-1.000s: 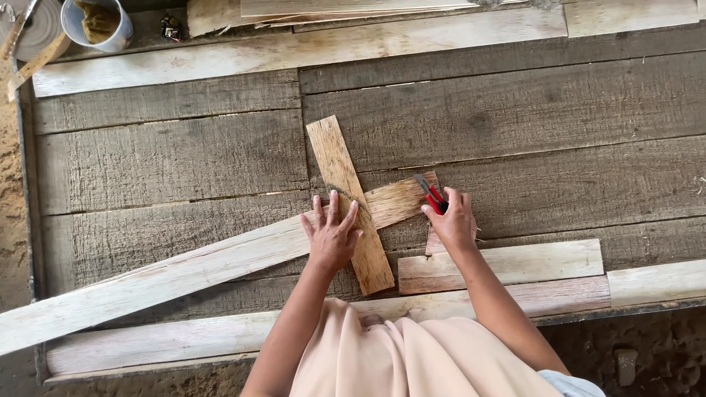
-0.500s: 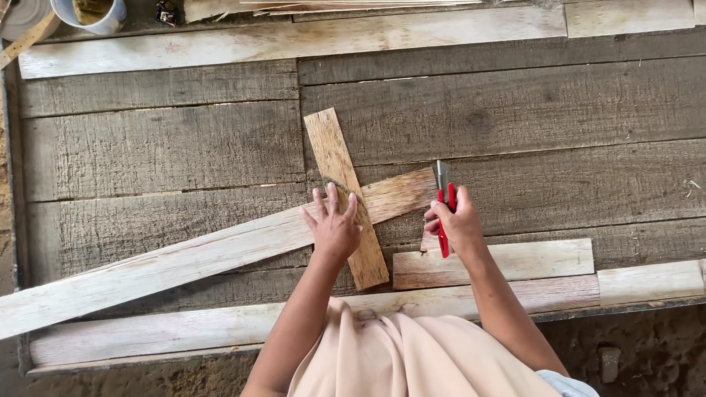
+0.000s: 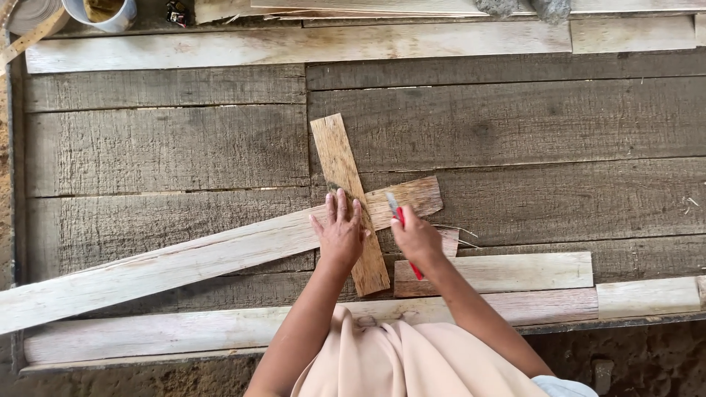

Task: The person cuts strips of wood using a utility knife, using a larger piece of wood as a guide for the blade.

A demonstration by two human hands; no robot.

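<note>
Two crossed slats (image 3: 346, 184) under left hand (image 3: 340, 234)

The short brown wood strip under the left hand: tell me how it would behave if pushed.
The short brown strip looks thin and flat, so probably light and fairly stiff. It lies across the long pale strip, so it may pivot or slide. It won't roll; the left hand presses on it.

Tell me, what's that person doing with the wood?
A person leans over a plank table. Their left hand presses flat on a short strip that lies crossed over a long pale slat. Their right hand grips a red-handled knife, its blade resting on the slat beside the strip. More slats lie along the table's near edge, and a cup stands at the far corner.
</note>
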